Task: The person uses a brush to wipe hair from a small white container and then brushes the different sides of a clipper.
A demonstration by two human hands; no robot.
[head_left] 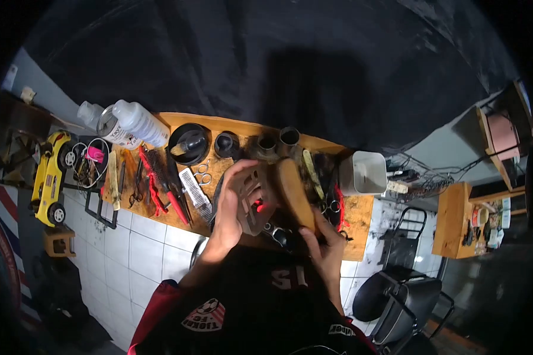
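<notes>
My left hand [226,220] is wrapped round a greyish, see-through plastic holder [246,210] with slots in its side. Some of its fingers show through the openings, close to a small red spot. In my right hand [324,239] is a wooden-backed brush [296,192], gripped at its lower end and tilted, with its bristle side turned toward the holder. Both things are held over a worn wooden counter [356,228]. Just below them lies a dark hair clipper [281,236], partly covered. A white comb [194,190] and scissors [203,173] rest left of my left hand.
Spray bottles [139,121], a black bowl [189,144] and dark cups [289,136] line the counter's back. Red-handled tools [173,204] lie at left, a white bin [364,173] stands at right. A yellow toy car [50,177] and black chair [405,305] flank the counter.
</notes>
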